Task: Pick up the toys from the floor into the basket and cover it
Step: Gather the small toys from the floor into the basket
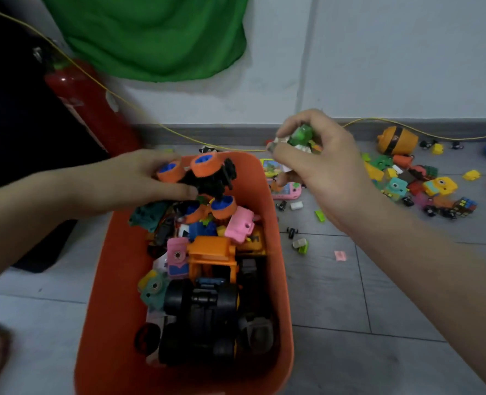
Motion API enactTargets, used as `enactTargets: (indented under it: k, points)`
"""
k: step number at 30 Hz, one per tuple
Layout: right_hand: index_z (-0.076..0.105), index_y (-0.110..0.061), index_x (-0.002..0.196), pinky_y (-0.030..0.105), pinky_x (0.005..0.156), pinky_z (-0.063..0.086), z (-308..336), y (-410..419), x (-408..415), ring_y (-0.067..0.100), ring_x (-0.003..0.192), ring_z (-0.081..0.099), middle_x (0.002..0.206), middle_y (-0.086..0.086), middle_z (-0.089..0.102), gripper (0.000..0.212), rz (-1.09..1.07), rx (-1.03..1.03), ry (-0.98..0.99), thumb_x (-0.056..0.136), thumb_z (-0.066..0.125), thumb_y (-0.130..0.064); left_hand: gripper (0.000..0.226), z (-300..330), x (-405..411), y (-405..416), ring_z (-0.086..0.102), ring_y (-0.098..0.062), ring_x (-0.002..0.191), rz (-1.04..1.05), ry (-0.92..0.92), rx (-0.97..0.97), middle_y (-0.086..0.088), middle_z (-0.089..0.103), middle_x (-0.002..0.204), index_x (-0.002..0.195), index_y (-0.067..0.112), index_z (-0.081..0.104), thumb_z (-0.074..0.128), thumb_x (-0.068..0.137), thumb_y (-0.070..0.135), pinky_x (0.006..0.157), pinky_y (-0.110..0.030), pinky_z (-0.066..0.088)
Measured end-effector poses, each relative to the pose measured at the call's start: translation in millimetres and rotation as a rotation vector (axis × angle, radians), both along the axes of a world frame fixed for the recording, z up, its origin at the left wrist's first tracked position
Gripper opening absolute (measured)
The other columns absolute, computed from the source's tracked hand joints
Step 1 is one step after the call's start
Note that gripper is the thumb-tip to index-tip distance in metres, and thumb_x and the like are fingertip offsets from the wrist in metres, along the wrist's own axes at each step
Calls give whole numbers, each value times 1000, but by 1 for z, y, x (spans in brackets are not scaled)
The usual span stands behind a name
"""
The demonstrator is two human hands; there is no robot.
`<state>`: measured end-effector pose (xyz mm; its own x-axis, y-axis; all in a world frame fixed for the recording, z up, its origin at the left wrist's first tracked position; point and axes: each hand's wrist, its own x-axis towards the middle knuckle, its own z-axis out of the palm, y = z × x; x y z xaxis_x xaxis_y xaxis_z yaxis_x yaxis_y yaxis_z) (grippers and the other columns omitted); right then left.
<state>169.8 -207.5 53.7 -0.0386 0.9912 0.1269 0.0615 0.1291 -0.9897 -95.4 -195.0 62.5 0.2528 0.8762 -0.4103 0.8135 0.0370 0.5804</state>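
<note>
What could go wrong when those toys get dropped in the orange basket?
The right hand holds its green toy beyond the basket rim, so a release here would likely miss. The left hand holds the orange-wheeled car over an already heaped pile; it may tumble out. A pile this high could also stop a cover sitting flat.

Orange basket (113,295), orange-and-blue wheels on black toy car (207,178), green cloth (150,35), grey floor (350,295).

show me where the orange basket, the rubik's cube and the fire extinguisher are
orange basket (282,280): head view, right wall.
rubik's cube (465,206): head view, its colored face.
fire extinguisher (90,104): head view, red body.
</note>
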Motion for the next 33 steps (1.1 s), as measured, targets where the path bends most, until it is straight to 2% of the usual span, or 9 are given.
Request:
enactTargets:
  k: [4,9,12,18,22,24,26,30,33]
  points:
    - [61,-15,92,29,54,53,-2,-7,-27,20,56,68,90,5,58,15,138,73,-184,83,71,-7,33,-15,1,-1,58,-18,78,-172,262,64,2,60,85,89,21,58,78,77,44,68,-34,46]
    - [66,-31,109,20,81,39,-26,-8,-31,8,97,51,102,-6,57,31,316,160,-750,78,71,-28,62,-38,-5,10,53,-20,111,-106,308,142,-2,52,122,126,25,44,76,77,45,91,-32,44]
    - [66,-36,108,33,87,50,-30,-11,-23,11,99,61,106,-5,62,27,278,85,-696,82,66,-30,63,-42,-2,20,54,-22,119,-84,324,214,-6,53,133,134,23,43,73,81,38,95,-33,44]
    - [67,-11,102,34,60,61,-40,4,17,16,73,71,94,5,64,16,-16,-107,-282,90,60,-4,31,-33,51,32,58,-23,103,-109,145,575,-7,62,109,116,10,55,59,85,15,91,-38,47]
    - [60,-18,110,46,77,58,-98,21,69,28,82,67,88,3,64,22,-212,-305,-515,88,62,-17,24,-19,111,35,57,-20,88,-179,-47,721,-3,62,95,103,12,57,49,81,16,79,-35,47]
    - [55,-20,124,36,83,51,-129,14,96,27,88,62,102,6,63,39,-105,-483,-802,87,66,-27,23,-23,148,34,57,-22,88,-232,-62,690,-3,64,94,105,14,58,49,84,19,78,-36,48]
    - [48,-22,134,31,82,44,-157,-1,111,28,101,57,119,11,56,53,39,-619,-994,86,68,-33,28,-37,183,33,58,-27,99,-360,86,527,-8,64,107,116,15,56,51,89,23,83,-37,48]
    - [46,-22,135,31,84,43,-193,-28,112,33,111,55,129,16,45,54,168,-699,-1094,86,66,-36,55,-84,237,23,54,-33,116,-634,526,98,-17,50,134,140,10,37,53,94,36,85,-36,45]
    - [49,-14,126,33,84,46,-210,-35,112,36,105,57,125,17,43,43,203,-574,-1162,89,62,-32,68,-131,257,17,50,-34,127,-578,662,-70,-20,43,144,150,6,23,54,94,31,96,-40,45]
